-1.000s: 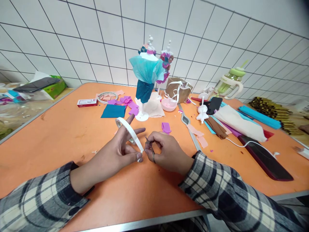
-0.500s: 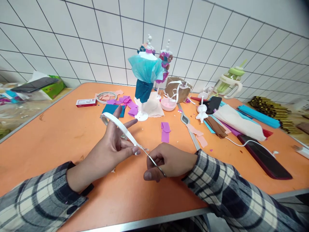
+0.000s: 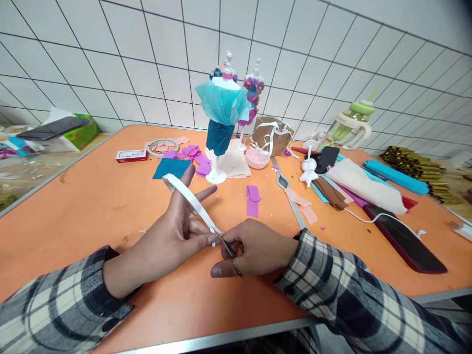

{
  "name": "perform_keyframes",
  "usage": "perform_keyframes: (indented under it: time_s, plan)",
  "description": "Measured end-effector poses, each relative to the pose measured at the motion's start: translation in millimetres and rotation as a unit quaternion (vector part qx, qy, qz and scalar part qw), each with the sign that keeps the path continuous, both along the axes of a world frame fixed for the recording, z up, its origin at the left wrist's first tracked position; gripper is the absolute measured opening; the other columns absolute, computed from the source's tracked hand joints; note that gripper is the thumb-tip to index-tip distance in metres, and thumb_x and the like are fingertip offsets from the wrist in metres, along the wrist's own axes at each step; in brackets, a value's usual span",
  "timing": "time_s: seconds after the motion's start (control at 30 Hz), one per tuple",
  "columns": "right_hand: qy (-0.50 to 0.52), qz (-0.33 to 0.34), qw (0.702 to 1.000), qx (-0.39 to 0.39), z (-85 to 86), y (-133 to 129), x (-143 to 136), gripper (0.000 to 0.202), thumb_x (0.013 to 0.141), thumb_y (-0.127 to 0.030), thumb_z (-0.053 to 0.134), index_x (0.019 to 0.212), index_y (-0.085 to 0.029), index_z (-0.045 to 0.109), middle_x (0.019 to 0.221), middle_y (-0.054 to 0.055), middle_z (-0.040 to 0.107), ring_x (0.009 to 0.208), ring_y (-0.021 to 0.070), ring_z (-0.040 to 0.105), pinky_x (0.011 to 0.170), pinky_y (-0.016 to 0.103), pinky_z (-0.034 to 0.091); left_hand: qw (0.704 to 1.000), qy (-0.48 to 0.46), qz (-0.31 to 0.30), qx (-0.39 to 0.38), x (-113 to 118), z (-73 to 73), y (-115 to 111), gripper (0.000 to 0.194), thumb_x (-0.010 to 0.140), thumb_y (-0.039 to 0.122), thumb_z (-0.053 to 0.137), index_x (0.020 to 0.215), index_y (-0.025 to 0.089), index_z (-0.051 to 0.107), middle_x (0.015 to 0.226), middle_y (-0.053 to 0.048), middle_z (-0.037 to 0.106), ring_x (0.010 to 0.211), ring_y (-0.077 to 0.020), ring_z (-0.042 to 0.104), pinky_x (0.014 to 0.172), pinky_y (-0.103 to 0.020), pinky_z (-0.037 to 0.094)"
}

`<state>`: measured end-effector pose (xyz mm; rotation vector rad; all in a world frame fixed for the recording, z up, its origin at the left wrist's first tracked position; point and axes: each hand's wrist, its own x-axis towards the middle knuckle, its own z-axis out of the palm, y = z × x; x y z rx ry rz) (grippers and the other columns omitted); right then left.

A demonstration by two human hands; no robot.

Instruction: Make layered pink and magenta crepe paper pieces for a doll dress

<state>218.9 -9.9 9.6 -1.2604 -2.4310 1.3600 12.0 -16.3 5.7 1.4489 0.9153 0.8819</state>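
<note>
My left hand (image 3: 180,231) has a roll of white tape (image 3: 190,196) around its raised fingers, and its thumb and a finger pinch the tape's free end. Small scissors (image 3: 230,253) are in my right hand (image 3: 250,246), their blades at the tape beside my left fingertips. Behind the hands stands a small mannequin (image 3: 220,135) on a white base, dressed in a light-blue ruffle over dark teal paper. A second mannequin (image 3: 254,91) with pink and brown flowers is behind it.
A teal sheet (image 3: 171,168), purple pieces (image 3: 252,201), another tape roll (image 3: 162,141) and a red-white box (image 3: 132,156) lie around. A pink bowl (image 3: 257,158) and brown bag (image 3: 271,132) stand farther back. A phone (image 3: 405,238), crepe rolls (image 3: 368,184) and a bottle (image 3: 350,125) are right.
My left hand with the tape has shifted slightly right, uncovering more of the teal sheet. My right hand and the scissors have moved left, bringing the blades closer to my left fingertips.
</note>
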Motion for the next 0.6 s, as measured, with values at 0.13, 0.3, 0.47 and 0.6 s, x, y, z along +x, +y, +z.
perform_keyframes:
  time_s: [0.13, 0.3, 0.47, 0.6]
  plan:
    - [0.019, 0.001, 1.0, 0.022, -0.8, -2.3, -1.7, 0.039, 0.078, -0.055, 0.074, 0.067, -0.02, 0.059, 0.058, -0.005, 0.051, 0.055, 0.0104, 0.046, 0.052, 0.025, 0.032, 1.0, -0.007, -0.007, 0.002, 0.1, -2.6, -0.5, 0.127, 0.082, 0.019, 0.078, 0.151, 0.056, -0.023, 0.169, -0.019, 0.016, 0.072, -0.0112, 0.075, 0.069, -0.03, 0.065]
    - [0.011, -0.008, 0.999, 0.051, -1.4, -4.2, -4.7, 0.038, 0.078, -0.053, 0.074, 0.068, -0.02, 0.058, 0.058, -0.006, 0.049, 0.054, 0.0093, 0.043, 0.052, 0.025, 0.029, 1.0, -0.01, -0.007, 0.006, -0.4, -2.8, -1.6, 0.126, 0.084, 0.018, 0.077, 0.15, 0.057, -0.023, 0.169, -0.019, 0.015, 0.071, -0.0109, 0.075, 0.068, -0.03, 0.065]
    - [0.016, -0.014, 0.998, 0.056, -3.7, -4.0, -5.3, 0.038, 0.078, -0.051, 0.075, 0.068, -0.019, 0.056, 0.059, -0.007, 0.047, 0.056, 0.0083, 0.042, 0.053, 0.025, 0.029, 1.0, -0.019, -0.013, 0.006, 0.0, -0.7, -2.7, 0.125, 0.085, 0.022, 0.077, 0.15, 0.056, -0.025, 0.169, -0.021, 0.015, 0.069, -0.0091, 0.075, 0.066, -0.025, 0.063]
    - [0.026, -0.029, 0.998, 0.039, -5.8, -4.2, -6.4, 0.039, 0.078, -0.047, 0.076, 0.066, -0.019, 0.052, 0.057, -0.007, 0.044, 0.055, 0.0077, 0.04, 0.054, 0.025, 0.028, 1.0, -0.015, -0.008, 0.005, 0.2, -0.3, -2.5, 0.127, 0.084, 0.021, 0.077, 0.148, 0.058, -0.027, 0.169, -0.019, 0.016, 0.073, -0.0107, 0.076, 0.069, -0.025, 0.064]
